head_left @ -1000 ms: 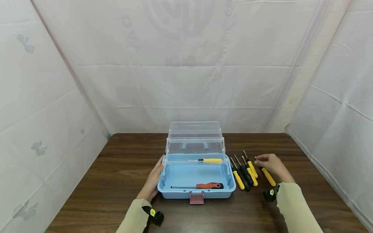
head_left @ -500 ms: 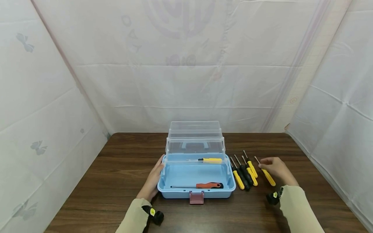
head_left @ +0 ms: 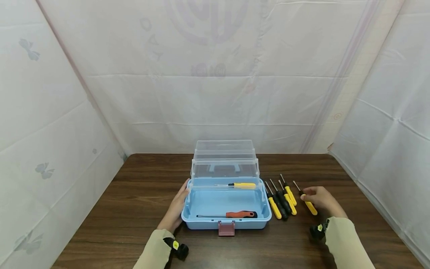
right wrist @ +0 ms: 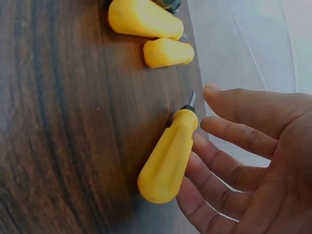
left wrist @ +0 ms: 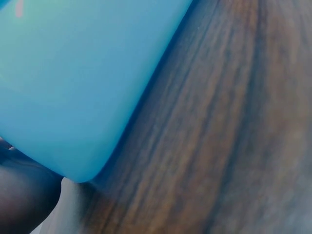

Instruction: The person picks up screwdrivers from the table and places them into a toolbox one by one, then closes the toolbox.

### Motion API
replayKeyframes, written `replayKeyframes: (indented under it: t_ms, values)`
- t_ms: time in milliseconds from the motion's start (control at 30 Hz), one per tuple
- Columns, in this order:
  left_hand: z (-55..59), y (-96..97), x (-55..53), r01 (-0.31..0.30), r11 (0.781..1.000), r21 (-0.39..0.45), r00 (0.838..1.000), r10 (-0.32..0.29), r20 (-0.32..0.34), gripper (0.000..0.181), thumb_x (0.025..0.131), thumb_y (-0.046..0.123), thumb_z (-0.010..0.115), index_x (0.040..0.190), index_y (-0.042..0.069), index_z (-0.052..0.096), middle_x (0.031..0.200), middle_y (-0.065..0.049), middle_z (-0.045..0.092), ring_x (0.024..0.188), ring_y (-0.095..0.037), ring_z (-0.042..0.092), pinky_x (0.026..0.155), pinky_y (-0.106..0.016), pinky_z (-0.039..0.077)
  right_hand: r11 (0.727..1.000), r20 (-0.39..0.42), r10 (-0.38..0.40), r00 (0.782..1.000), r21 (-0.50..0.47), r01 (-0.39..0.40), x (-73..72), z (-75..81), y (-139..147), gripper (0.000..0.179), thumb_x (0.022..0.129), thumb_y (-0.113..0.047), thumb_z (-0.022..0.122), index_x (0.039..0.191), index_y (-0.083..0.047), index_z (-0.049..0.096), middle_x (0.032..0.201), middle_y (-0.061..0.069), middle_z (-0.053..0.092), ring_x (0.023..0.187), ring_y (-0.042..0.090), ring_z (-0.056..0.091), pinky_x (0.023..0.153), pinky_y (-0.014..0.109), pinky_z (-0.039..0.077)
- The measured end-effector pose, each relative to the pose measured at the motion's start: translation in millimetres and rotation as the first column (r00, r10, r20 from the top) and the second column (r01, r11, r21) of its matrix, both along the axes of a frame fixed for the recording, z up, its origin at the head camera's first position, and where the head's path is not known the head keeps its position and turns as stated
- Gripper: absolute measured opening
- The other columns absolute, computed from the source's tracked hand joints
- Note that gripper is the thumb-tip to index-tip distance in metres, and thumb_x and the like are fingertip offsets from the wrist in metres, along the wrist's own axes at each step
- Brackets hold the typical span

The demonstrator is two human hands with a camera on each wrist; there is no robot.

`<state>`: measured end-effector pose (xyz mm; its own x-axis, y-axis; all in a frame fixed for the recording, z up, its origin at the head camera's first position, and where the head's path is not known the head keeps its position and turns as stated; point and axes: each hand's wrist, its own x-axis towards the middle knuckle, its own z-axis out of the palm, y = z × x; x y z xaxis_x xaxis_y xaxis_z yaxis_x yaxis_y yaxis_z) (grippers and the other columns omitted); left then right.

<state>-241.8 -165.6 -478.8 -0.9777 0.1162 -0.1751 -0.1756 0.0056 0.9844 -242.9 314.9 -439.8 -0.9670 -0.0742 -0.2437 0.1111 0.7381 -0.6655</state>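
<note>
A light blue toolbox with its clear lid raised stands in the middle of the table. My left hand rests along its left wall; the left wrist view catches little of that hand. Inside the box, an orange-red screwdriver lies along the front, and a yellow-handled screwdriver lies towards the back. To the right, my right hand is over a lone yellow screwdriver. In the right wrist view, its yellow handle lies beside my spread fingers, the thumb standing apart from it.
Several more screwdrivers, among them a black-handled one and a yellow-handled one, lie side by side between the box and my right hand. White sheeting closes off the back and sides of the brown wooden table.
My right hand has slid from the tip end of the lone yellow screwdriver down towards its handle. The left hand and the toolbox stay where they were.
</note>
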Motion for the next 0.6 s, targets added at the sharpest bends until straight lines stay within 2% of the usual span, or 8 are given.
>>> replayKeyframes:
  t_ms: [200,367,600]
  values:
    - [-0.5,-0.2,0.2,-0.001,1.000,-0.007,1.000,0.001,0.004,0.052,0.106,0.029,0.025,0.156,0.026,0.010,0.163,-0.010,0.003,0.149,-0.036,0.003,0.117,-0.057,0.010,0.999,0.039,-0.011,0.999,0.038,0.009,-3.9,-6.3,0,0.055,0.091,-0.020,0.065,0.129,0.015,0.048,0.116,0.034,0.055,0.094,0.033,0.063,0.073,0.043,0.057]
    - [0.4,0.0,1.1,-0.006,1.000,-0.020,1.000,0.006,0.011,0.052,0.106,0.030,0.025,0.156,0.027,0.010,0.163,-0.010,0.004,0.149,-0.037,0.004,0.117,-0.058,0.011,0.999,0.062,-0.029,0.998,0.041,0.026,-4.2,-9.1,-1,0.054,0.090,-0.017,0.066,0.130,0.014,0.047,0.116,0.033,0.055,0.096,0.034,0.063,0.073,0.043,0.057]
    - [-2.6,-1.8,-0.2,-0.004,1.000,-0.022,1.000,0.004,0.006,0.053,0.106,0.034,0.027,0.156,0.028,0.011,0.163,-0.010,0.005,0.149,-0.037,0.005,0.116,-0.059,0.012,0.998,0.051,-0.049,0.997,0.029,0.048,-2.7,-13.1,-1,0.054,0.089,-0.017,0.067,0.130,0.013,0.048,0.110,0.030,0.058,0.090,0.027,0.063,0.071,0.042,0.057]
